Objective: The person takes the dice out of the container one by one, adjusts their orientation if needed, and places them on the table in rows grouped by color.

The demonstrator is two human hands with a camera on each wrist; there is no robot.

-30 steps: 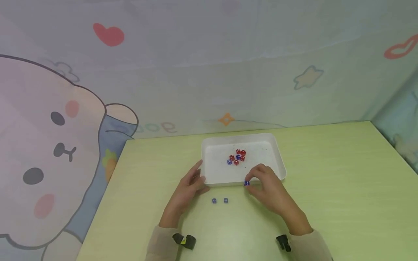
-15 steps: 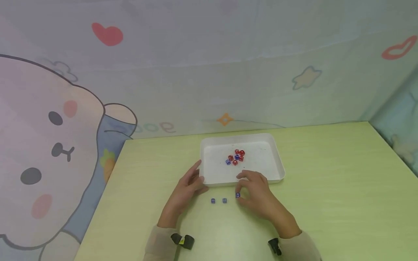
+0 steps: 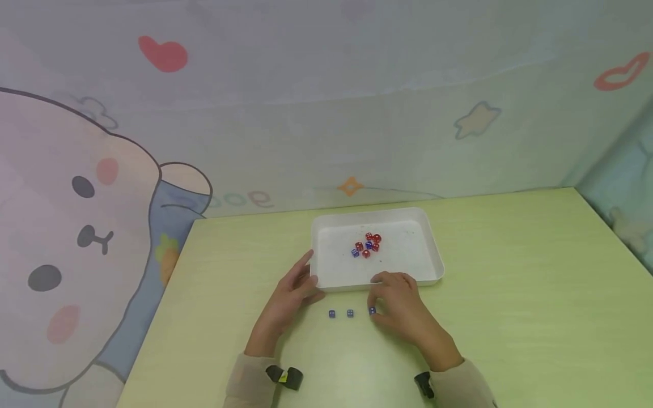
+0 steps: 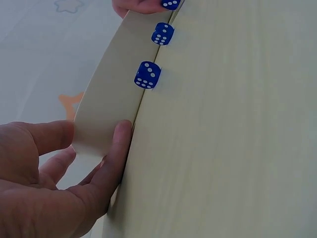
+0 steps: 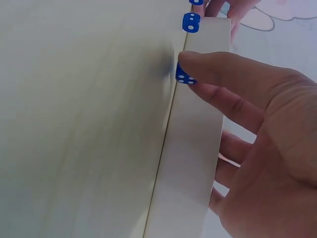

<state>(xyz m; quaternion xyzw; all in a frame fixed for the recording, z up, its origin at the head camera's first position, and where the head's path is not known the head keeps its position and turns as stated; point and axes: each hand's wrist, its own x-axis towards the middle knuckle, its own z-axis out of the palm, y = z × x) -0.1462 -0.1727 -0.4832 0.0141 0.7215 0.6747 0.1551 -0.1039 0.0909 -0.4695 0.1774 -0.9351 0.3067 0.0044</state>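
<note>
Thumb and finger of the right hand [image 3: 400, 309] pinch the held die [image 3: 372, 311] in front of the white tray [image 3: 408, 260], right of two blue dice [image 3: 350, 313]; an uneven release could tip it, and a tug from the left hand [image 3: 291, 294], its fingers curled round the tray's corner, might jog the right. The thumb hides much of that die, and whether it touches the desk [image 3: 510, 255] cannot be told.

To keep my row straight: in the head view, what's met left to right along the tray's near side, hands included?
Left hand, first blue die, second blue die, then the right hand pinching a third blue die.
</note>
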